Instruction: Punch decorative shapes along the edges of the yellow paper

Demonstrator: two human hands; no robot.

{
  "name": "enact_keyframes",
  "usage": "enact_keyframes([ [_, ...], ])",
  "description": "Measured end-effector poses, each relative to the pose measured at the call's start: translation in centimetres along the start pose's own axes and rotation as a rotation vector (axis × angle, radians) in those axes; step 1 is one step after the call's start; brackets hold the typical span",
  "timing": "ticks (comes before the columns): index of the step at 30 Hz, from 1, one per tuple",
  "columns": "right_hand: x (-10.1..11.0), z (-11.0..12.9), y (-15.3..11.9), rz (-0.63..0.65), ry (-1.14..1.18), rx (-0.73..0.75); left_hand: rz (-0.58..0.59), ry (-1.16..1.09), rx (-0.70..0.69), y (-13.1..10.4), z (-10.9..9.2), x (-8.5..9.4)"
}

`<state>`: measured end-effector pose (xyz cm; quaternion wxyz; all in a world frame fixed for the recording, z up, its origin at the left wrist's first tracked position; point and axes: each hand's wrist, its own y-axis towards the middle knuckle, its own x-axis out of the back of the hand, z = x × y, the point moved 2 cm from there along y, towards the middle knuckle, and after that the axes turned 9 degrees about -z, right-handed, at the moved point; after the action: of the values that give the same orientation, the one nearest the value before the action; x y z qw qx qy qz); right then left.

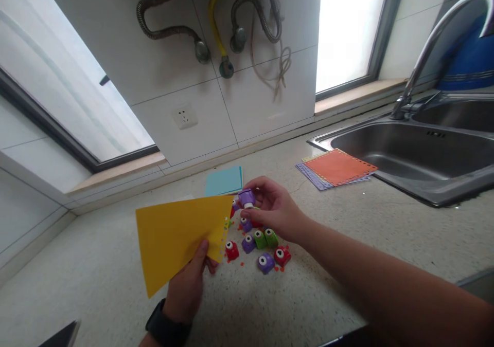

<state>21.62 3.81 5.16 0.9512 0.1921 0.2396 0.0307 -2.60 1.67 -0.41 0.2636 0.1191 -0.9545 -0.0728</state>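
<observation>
My left hand point(193, 275) pinches the lower right part of a yellow sheet of paper point(173, 234), thumb on top. A row of small punched holes runs along the sheet's right edge. Between the thumb and fingers of my right hand point(276, 208) is a purple craft punch point(246, 198), held at the sheet's upper right corner; I cannot tell whether the paper is inside its slot. Below lie more craft punches: a red one point(231, 250), a purple one point(265, 262), a green one point(270, 237) and another red one point(282, 255). Orange paper bits are scattered round them.
Light blue sheets point(224, 181) lie behind the yellow paper. At the right, a stack topped by an orange sheet point(341, 167) with punched edges rests beside the steel sink point(386, 146) and its faucet point(424, 54). Hoses and a wall socket point(185, 116) are on the tiled wall.
</observation>
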Motion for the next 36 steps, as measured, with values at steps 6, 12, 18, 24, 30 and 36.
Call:
enact_keyframes([
  [6, 0.0, -0.3, -0.1, 0.010, -0.050, 0.001, -0.005, 0.060, 0.000, 0.0, 0.4, 0.2],
  [12, 0.0, -0.4, -0.1, 0.006, -0.054, 0.003, 0.008, 0.127, -0.013, 0.1, 0.2, 0.3],
  [18, -0.1, -0.4, -0.1, 0.018, -0.062, 0.020, 0.001, 0.093, -0.016, 0.0, 0.4, 0.3],
  [24, -0.1, -0.4, -0.2, 0.040, -0.051, 0.013, 0.005, 0.094, -0.021, 0.0, 0.4, 0.2],
  [30, -0.2, -0.6, -0.3, 0.049, -0.049, -0.011, 0.005, 0.082, 0.007, 0.0, 0.6, 0.2],
  [36, -0.2, -1.3, 0.0, 0.058, -0.001, -0.093, 0.010, 0.116, 0.010, -0.2, -0.3, 0.3],
])
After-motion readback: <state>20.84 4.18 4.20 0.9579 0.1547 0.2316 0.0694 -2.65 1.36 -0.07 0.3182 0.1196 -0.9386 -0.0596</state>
